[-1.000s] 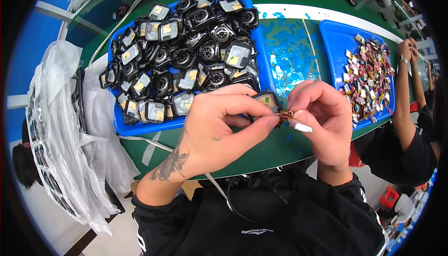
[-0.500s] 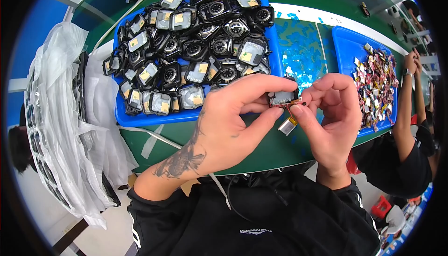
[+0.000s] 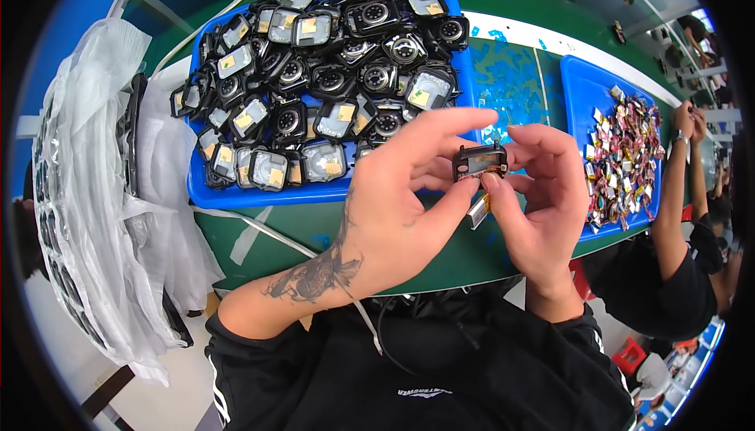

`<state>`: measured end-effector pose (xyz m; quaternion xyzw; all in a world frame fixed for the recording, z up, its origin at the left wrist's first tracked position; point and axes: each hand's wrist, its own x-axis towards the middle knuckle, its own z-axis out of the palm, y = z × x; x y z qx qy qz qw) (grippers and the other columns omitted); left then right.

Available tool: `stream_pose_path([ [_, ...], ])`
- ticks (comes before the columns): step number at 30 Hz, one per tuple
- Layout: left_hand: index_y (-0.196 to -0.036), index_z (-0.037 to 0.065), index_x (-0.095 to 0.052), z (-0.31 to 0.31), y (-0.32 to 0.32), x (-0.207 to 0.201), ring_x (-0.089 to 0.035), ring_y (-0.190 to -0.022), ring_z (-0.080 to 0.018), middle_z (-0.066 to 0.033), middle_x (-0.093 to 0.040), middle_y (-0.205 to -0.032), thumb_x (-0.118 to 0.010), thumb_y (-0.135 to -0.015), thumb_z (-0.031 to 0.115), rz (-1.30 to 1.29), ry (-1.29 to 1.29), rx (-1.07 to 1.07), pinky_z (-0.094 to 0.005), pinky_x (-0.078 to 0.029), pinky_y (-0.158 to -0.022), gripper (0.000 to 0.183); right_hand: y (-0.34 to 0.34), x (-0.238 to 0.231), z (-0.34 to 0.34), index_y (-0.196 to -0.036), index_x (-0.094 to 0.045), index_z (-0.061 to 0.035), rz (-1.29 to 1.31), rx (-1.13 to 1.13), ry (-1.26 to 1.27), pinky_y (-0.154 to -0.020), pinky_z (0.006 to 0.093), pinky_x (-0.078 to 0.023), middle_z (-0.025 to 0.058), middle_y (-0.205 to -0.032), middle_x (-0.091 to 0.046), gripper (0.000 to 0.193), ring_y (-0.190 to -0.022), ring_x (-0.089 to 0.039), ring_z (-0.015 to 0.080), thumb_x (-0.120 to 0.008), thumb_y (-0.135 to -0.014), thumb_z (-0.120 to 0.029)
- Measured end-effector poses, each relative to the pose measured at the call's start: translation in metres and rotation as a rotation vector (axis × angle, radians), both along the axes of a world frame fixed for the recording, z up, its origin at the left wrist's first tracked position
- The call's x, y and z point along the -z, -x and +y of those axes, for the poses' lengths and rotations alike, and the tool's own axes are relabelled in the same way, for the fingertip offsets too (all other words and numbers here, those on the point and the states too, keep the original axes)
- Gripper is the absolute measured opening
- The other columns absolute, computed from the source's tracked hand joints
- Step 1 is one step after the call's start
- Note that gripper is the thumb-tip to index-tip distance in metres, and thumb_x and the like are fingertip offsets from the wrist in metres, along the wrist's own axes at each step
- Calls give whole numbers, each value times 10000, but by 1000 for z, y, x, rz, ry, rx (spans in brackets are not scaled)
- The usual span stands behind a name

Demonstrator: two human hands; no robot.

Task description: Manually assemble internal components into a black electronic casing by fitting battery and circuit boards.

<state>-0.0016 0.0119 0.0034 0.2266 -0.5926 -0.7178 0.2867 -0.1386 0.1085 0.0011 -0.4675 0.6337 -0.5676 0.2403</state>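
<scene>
My left hand and my right hand meet over the near table edge around a small black watch case. The case is tilted up, with its hollow inside showing. From its lower edge hangs a small silver block with a yellow strip, which looks like a battery. My left thumb presses the case's lower left, while the left index finger is raised off it. At the lower right corner my right thumb pinches in, with the fingers curled behind. What exactly the right fingertips grip is partly hidden.
A blue tray piled with black watch cases stands at left. At right, another blue tray holds many small parts. Blue film scraps lie between. White plastic sheeting hangs far left. A co-worker's arm is at right.
The watch case has been turned so its hollow inside faces me. My left index finger has lifted off its top, and my right hand has shifted slightly left.
</scene>
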Motion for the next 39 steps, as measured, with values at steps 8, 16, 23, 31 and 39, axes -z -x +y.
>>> stream_pose_path([
  [8, -1238, 62, -482, -8, -2, 10, -675, -921, -120, -88, -641, -1070, -636, -833, -121, -73, -57, 6, -217, -540, -762, 470, 2, -8, -12, -1197, -514, -3, 25, -71, -116, -745, 212, -535, 28, -937, -579, 436, -847, -591, 78, -650, -803, 124],
  [16, -955, 68, -612, -55, -21, -9, -643, -715, -275, -75, -630, -884, -766, -789, 229, -620, 1170, -429, -372, -517, -626, 277, 73, -24, -81, -1187, -536, -13, 10, -194, -256, -646, 196, -453, -16, -782, -595, 371, -731, -560, 56, -657, -837, 9],
  [23, -1152, 43, -508, -60, -39, -2, -623, -903, -369, -134, -654, -911, -748, -800, 186, -951, 1227, -241, -448, -484, -877, 449, 197, 30, -191, -1103, -605, -54, 172, 125, -554, -630, 249, -472, 18, -851, -642, 414, -763, -590, 93, -812, -753, -132],
  [31, -921, 33, -607, -63, -40, -8, -633, -850, -362, -147, -621, -904, -732, -784, 80, -863, 1010, -167, -451, -520, -716, 190, 227, -7, -149, -1264, -570, -86, 207, 150, -505, -777, 312, -519, 75, -1041, -643, 438, -903, -622, 166, -675, -906, -315],
  [39, -1067, 15, -589, -51, -28, -24, -563, -647, -59, -53, -613, -838, -603, -931, 50, 5, -226, -71, -195, -488, -507, 141, 229, -53, -11, -826, -630, -2, 694, -123, -634, -636, 279, -462, 20, -709, -609, 103, -672, -562, 113, -674, -852, -91],
])
